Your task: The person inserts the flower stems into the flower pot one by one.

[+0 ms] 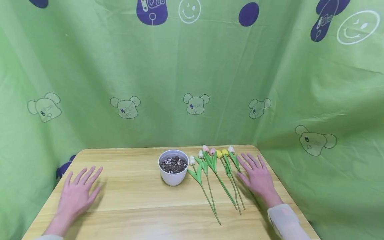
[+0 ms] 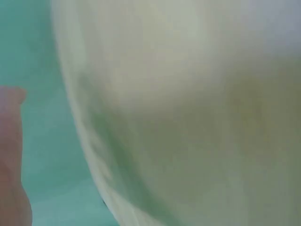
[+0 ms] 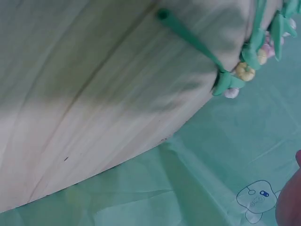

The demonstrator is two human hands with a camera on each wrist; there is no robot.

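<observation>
Tulips (image 1: pixel 216 173) are seen in the head view lying loose on the counter (image 1: pixel 135 200), right of the pot (image 1: pixel 173 167) of soil; none has been planted. The left hand (image 1: pixel 77 193) and right hand (image 1: pixel 257 176) are laid flat, fingers spread, the right just beside the stems. The left wrist view is blurred. In the right wrist view, flower heads (image 3: pixel 244 70) are shown at the counter's edge. No writing can be read.

Bare wood lies open across the lower left of the table (image 1: pixel 135 200), between the left hand (image 1: pixel 76 193) and the pot (image 1: pixel 173 171); right of centre, tulips (image 1: pixel 216 173) crowd the space up to the right hand (image 1: pixel 258 178).
</observation>
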